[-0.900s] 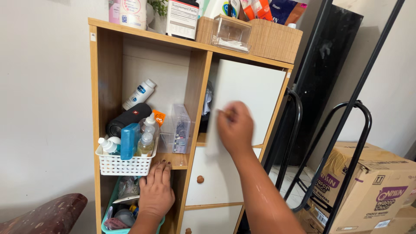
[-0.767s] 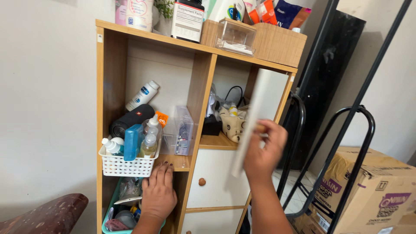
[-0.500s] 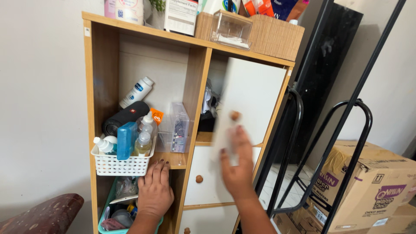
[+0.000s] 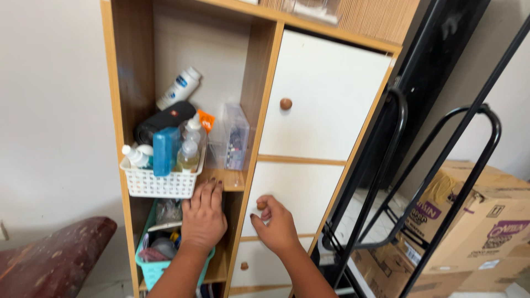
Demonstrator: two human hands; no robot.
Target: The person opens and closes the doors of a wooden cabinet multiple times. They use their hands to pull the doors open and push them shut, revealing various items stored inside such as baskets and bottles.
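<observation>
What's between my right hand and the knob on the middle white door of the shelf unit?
Nothing visible. The right hand is already at the round wooden knob of the middle door, its fingers curled around it. The left hand rests apart, on the open shelf's edge below the white basket.

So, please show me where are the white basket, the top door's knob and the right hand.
white basket (image 4: 157, 185), head view, front mesh wall.
top door's knob (image 4: 285, 103), head view, round face.
right hand (image 4: 274, 223), head view, back of hand.

Wooden shelf unit (image 4: 264, 94) with white basket (image 4: 160, 183) and clear box (image 4: 236, 138) on board.
</observation>
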